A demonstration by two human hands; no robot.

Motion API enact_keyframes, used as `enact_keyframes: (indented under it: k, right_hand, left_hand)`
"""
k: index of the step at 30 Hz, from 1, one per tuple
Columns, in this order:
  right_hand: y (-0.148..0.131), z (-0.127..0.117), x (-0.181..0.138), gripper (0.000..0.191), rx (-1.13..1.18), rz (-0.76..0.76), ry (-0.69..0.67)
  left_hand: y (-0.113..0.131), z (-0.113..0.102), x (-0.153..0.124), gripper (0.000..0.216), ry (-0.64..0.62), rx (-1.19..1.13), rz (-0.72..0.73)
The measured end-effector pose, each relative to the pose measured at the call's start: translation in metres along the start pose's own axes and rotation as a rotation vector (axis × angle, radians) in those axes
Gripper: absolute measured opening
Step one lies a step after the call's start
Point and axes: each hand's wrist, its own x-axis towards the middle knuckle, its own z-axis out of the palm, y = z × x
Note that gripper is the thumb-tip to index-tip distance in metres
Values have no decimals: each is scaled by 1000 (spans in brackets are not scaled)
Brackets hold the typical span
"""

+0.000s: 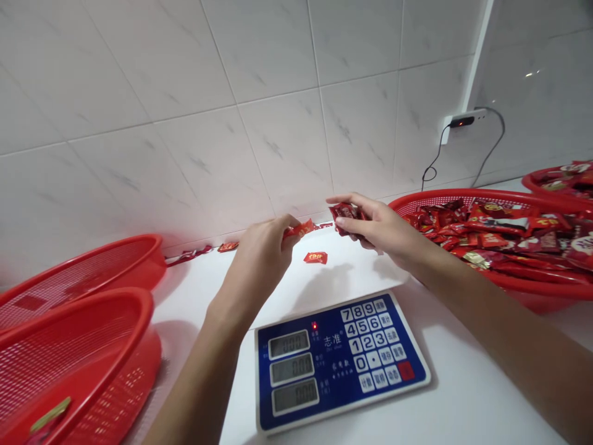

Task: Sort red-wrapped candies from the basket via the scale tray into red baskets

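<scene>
My left hand (pixel 259 256) is closed around a small red wrapped candy (pixel 300 230) whose end sticks out past the fingers. My right hand (pixel 377 227) grips a bunch of dark red wrapped candies (pixel 345 213) beside the rim of a red basket (pixel 445 199) heaped with more red packets (pixel 504 238). Both hands hover above the white counter, behind a blue electronic scale (pixel 340 361). One loose red candy (pixel 315 257) lies on the counter between the hands.
Two red mesh baskets (pixel 78 346) stand at the left; the nearer holds a gold-and-red packet (pixel 49 417). More wrappers (pixel 197 252) lie along the tiled wall. Another filled basket (pixel 563 179) sits far right. A black cable hangs from a wall socket (pixel 461 120).
</scene>
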Motion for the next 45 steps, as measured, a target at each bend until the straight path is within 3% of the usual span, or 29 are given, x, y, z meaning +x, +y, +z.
enact_keyframes:
  k: [3,9,20,27,31,34,40,43,45]
  right_hand:
    - [1,-1,2,36,114,45,19]
    - [-4,5,-2,28,77,91,46]
    - [5,6,4,18,40,-50,5]
    - [13,10,5,28,124,75,-4]
    - [13,8,5,26,139,125,-7]
    - [11,8,3,28,110,65,6]
    - [2,18,-6,36,164,-56,-75]
    - [1,21,-9,39,220,13,-113]
    - [2,23,-8,27,382,121,-127]
  left_hand:
    - [-1,1,1,14,-61,11,-18]
    - [-4,7,-1,17,-139,59,33]
    - [-8,6,-2,19,-194,76,14]
    - [-6,8,-4,21,-271,93,68]
    - [-7,6,-3,15,-227,121,59]
    - [-6,2,-2,13,-163,29,26]
    - [9,-3,-1,22,-159,-458,-23]
    - [13,-4,0,19,-152,-499,6]
    - [14,-3,0,17,-68,-469,-9]
